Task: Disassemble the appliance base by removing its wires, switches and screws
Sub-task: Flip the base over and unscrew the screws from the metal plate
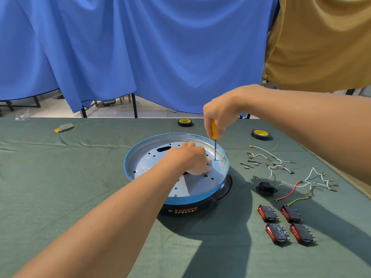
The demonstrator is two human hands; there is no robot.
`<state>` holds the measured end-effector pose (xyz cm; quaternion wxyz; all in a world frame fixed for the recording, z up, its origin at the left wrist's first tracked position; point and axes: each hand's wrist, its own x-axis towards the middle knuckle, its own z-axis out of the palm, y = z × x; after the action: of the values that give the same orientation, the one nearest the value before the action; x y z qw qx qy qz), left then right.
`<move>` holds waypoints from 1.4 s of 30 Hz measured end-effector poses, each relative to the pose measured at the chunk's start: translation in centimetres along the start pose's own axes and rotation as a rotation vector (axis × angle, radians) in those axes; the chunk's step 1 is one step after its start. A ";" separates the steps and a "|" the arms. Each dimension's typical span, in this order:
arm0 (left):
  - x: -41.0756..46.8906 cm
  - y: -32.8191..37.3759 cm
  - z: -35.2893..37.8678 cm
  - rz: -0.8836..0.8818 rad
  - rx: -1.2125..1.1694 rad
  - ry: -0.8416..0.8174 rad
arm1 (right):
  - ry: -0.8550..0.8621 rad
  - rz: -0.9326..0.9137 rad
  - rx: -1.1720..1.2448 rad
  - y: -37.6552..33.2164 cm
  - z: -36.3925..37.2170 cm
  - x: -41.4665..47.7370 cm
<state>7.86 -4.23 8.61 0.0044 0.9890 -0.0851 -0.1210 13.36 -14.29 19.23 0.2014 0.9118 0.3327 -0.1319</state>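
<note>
The round appliance base [140, 157] lies upside down on the green cloth, with a blue rim, a perforated silver inner plate and a black underside. My right hand [218, 115] grips a yellow-handled screwdriver [214, 137] held upright, its tip on a spot at the plate's right inner edge. My left hand [192, 159] rests inside the base with curled fingers just left of the tip; whether it pinches anything is hidden. To the right lie several red-and-black rocker switches [287, 223], a black power socket [266, 188] and loose white, red and green wires [291, 177].
Two rolls of black tape [184, 122] [260, 134] sit behind the base. Small screws and metal bits [250, 164] lie right of the rim. A yellow-grey scrap [63, 127] lies far left. Blue and tan cloths hang beyond the table's far edge.
</note>
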 end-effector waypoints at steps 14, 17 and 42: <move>-0.6 0.1 0.1 -0.013 -0.047 0.061 | 0.121 0.181 0.150 1.5 1.0 0.0; -0.6 0.2 0.1 -0.008 -0.046 0.063 | 0.156 0.122 0.259 1.7 1.3 -0.1; -0.4 0.4 -0.4 0.001 -0.044 0.070 | 0.372 0.185 0.378 1.3 3.1 -0.5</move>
<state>7.56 -4.53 9.09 0.0291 0.9923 -0.0825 -0.0880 13.55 -16.91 17.03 -0.0257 0.9682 0.2488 -0.0031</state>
